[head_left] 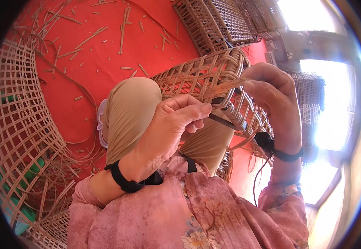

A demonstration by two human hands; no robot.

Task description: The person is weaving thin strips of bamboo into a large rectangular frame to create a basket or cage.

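A brown woven basket (pixel 180 79) rests on its side at my knees, its wrapped rim and corner toward me. With thumb and fingers pinched together, my right hand (pixel 275 89) grips a flat, light brown rattan strip (pixel 224 88) at the basket's corner. The strip runs from those fingertips leftward over the rim. Just left of the corner, my left hand (pixel 184 114) is closed, its thumb pressed to its fingers; what lies between them is hidden. A dark flat bar (pixel 223 122) shows beside its fingertips, and I cannot tell whether the hand holds it.
A large open-weave basket (pixel 18 99) stands at the left, with loose strips (pixel 58 182) tangled by it. Short offcuts (pixel 122 37) litter the red floor covering (pixel 97 54). Finished-looking woven baskets (pixel 226 20) stand at the far side. A black cable (pixel 257 178) hangs from my right wrist strap.
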